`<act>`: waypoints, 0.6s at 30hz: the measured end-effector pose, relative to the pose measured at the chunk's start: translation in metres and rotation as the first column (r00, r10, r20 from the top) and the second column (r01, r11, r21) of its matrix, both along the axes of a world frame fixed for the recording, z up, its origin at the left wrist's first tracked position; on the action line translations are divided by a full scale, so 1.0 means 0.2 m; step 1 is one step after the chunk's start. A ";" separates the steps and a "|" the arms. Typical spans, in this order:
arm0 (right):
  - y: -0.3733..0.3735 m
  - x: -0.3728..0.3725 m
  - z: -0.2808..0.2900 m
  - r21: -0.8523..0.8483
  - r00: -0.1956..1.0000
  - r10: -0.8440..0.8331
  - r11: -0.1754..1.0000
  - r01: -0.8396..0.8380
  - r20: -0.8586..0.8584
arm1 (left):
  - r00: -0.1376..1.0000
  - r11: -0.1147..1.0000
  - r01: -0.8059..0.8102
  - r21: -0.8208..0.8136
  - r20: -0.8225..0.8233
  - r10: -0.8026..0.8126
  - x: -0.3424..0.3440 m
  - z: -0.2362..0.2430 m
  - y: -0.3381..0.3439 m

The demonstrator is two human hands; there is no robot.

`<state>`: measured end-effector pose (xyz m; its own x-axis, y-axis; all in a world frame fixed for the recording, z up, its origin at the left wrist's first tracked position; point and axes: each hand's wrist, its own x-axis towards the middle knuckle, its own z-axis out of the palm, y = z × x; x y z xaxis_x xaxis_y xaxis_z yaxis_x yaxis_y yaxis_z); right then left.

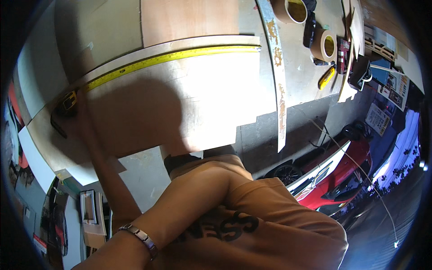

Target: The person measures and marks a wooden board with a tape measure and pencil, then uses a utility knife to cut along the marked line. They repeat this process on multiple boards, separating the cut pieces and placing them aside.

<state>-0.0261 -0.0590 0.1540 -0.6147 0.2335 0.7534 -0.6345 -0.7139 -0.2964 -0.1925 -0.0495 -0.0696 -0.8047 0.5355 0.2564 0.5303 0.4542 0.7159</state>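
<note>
The person's left hand (82,123) is at the left end of the plywood board (202,92), up against the black and yellow case of a tape measure (69,103). Deep shadow covers the fingers, so whether they grip the case or only rest against it cannot be told. The right forearm (180,202), with a metal link bracelet (140,240) at the wrist, crosses in front of the chest; its hand is out of view, so its state cannot be told.

The tape's yellow blade (175,56) runs from the case to the board's right end, along its far side. No hand shows at that right end, so a tug or tilt of the case could drag the tip out of place or twist the blade. If the left hand loosened with the lock off, the blade might snap back.

The person's shadow darkens the left half of the board, while glare whitens the right, so markings could be misread at either end.

To the right, a rust-patched metal straightedge (278,85) juts past the near edge of the worktable (300,67); a bump from the body could swing it into the board. Farther right, a yellow utility knife (326,78) lies near two brown tape rolls (318,45), where a careless reach might catch it.
</note>
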 end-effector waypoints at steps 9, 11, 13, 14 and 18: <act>-0.16 -0.17 0.11 0.015 0.995 0.068 0.998 -0.067 -0.077 | 0.993 0.999 -0.011 -0.040 -0.119 0.006 0.02 0.02 0.01; -0.18 -0.19 0.12 0.012 0.993 0.079 0.997 -0.078 -0.088 | 0.991 0.998 0.064 0.022 -0.119 -0.061 0.01 0.02 0.01; -0.19 -0.20 0.13 0.019 0.992 0.102 0.995 -0.101 -0.077 | 0.990 0.995 0.093 0.025 -0.108 -0.090 0.01 0.00 0.00; -0.20 -0.19 0.12 0.023 0.991 0.117 0.993 -0.116 -0.065 | 0.990 0.996 0.083 0.017 -0.118 -0.081 0.00 0.00 -0.01; -0.21 -0.18 0.11 0.021 0.990 0.140 0.990 -0.139 -0.035 | 0.962 0.991 0.130 -0.024 -0.241 -0.132 -0.02 0.00 -0.01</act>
